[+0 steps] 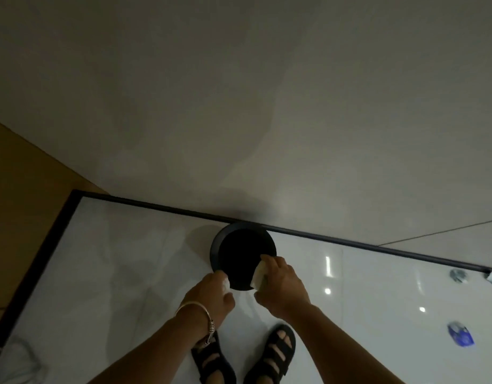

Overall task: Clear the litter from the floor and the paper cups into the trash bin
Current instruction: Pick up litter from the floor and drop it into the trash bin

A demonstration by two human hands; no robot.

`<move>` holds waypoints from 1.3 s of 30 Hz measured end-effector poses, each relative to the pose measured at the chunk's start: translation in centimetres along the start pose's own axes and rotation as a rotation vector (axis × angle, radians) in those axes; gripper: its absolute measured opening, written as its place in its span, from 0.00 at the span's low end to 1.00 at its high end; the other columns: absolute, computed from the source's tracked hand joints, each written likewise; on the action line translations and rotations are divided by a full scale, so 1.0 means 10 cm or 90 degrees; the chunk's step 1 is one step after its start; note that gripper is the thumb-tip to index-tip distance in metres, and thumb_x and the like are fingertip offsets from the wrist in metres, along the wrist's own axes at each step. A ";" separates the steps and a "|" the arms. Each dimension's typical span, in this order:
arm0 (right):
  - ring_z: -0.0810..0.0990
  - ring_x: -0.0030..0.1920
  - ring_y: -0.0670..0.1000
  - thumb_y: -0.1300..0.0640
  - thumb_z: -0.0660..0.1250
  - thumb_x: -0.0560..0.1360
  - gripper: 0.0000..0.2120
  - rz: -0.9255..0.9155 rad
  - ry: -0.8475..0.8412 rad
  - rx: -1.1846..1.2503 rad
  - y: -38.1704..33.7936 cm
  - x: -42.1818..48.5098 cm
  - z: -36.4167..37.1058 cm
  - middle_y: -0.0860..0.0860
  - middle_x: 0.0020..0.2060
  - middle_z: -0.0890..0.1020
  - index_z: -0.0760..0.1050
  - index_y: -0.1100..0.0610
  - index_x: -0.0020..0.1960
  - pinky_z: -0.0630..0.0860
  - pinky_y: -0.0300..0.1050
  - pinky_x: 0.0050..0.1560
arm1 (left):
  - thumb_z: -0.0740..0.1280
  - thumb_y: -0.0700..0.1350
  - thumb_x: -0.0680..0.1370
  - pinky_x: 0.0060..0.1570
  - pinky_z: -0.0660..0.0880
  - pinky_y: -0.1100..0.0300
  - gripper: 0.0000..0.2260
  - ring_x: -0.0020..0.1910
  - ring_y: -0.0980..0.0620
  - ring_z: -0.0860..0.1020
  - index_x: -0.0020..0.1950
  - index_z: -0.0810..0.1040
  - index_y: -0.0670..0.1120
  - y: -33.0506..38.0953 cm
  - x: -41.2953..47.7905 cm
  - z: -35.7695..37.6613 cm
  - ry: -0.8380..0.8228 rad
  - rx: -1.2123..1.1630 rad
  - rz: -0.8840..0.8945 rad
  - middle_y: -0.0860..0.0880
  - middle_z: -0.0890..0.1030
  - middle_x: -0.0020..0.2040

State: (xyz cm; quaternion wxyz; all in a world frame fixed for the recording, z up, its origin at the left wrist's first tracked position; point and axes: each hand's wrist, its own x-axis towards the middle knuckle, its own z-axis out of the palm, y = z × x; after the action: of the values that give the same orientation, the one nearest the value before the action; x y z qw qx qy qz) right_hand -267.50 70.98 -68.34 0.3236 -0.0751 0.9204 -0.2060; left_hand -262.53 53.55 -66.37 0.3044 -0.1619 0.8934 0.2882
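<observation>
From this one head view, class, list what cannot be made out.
All in the head view:
- Trash bin: inside solid black in the dim light, contents hidden.
- White scrap in the left hand: mostly covered by the hand.
- White wad in the right hand: paper or crushed cup, unclear.
- Blue-and-white litter and grey litter by the wall: blurred, too small to name.
- Pale object, bottom left: cut by the frame edge.

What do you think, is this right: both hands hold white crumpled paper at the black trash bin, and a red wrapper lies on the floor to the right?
Not quite: the head view shows the wrapper is blue, not red. The left hand and the right hand do each hold white crumpled paper at the black trash bin.
</observation>
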 end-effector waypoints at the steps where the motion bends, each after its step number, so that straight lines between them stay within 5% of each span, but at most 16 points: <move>1: 0.69 0.67 0.54 0.49 0.74 0.69 0.42 0.000 -0.004 0.001 0.06 0.21 0.09 0.48 0.70 0.66 0.54 0.46 0.76 0.73 0.48 0.64 | 0.63 0.51 0.77 0.46 0.70 0.65 0.14 0.55 0.53 0.76 0.62 0.70 0.50 -0.06 0.20 0.06 -0.006 -0.001 -0.001 0.51 0.75 0.59; 5: 0.68 0.68 0.57 0.49 0.75 0.69 0.44 -0.009 -0.017 -0.008 0.33 0.89 0.48 0.50 0.71 0.64 0.53 0.48 0.77 0.72 0.51 0.64 | 0.64 0.52 0.77 0.52 0.72 0.60 0.16 0.55 0.51 0.76 0.63 0.70 0.49 -0.20 0.96 0.32 -0.034 0.013 -0.020 0.49 0.76 0.59; 11: 0.63 0.71 0.58 0.52 0.75 0.69 0.45 -0.018 -0.025 0.051 0.59 1.20 0.91 0.51 0.75 0.57 0.52 0.49 0.78 0.70 0.51 0.67 | 0.69 0.54 0.74 0.67 0.66 0.51 0.38 0.70 0.45 0.65 0.77 0.51 0.50 -0.25 1.53 0.72 -0.081 0.053 -0.035 0.46 0.61 0.75; 20: 0.60 0.73 0.57 0.47 0.69 0.73 0.40 -0.003 -0.049 0.026 0.73 0.54 0.15 0.52 0.76 0.58 0.51 0.50 0.78 0.66 0.53 0.69 | 0.64 0.56 0.75 0.69 0.63 0.52 0.33 0.72 0.46 0.60 0.76 0.56 0.48 0.24 1.00 0.19 -0.124 0.237 -0.024 0.47 0.61 0.74; 31: 0.55 0.76 0.58 0.41 0.67 0.75 0.39 0.204 0.117 0.072 0.70 -1.48 -1.47 0.54 0.78 0.56 0.52 0.50 0.79 0.63 0.57 0.72 | 0.62 0.58 0.75 0.71 0.59 0.51 0.33 0.73 0.46 0.58 0.76 0.57 0.48 2.18 -0.46 -0.43 -0.136 0.405 0.290 0.48 0.60 0.75; 39: 0.56 0.76 0.57 0.41 0.66 0.75 0.38 0.408 0.253 0.185 0.87 -3.68 -1.38 0.54 0.77 0.57 0.55 0.50 0.78 0.64 0.56 0.72 | 0.61 0.60 0.75 0.72 0.58 0.50 0.34 0.74 0.48 0.55 0.76 0.55 0.49 3.10 -2.05 0.09 -0.204 0.570 0.529 0.49 0.57 0.76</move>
State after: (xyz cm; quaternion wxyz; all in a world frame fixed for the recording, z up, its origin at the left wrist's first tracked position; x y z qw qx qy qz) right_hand -247.49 93.40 -41.54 0.1947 0.3034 0.9031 -0.2335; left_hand -260.87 80.66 -40.97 0.3355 0.3868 0.8590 0.0010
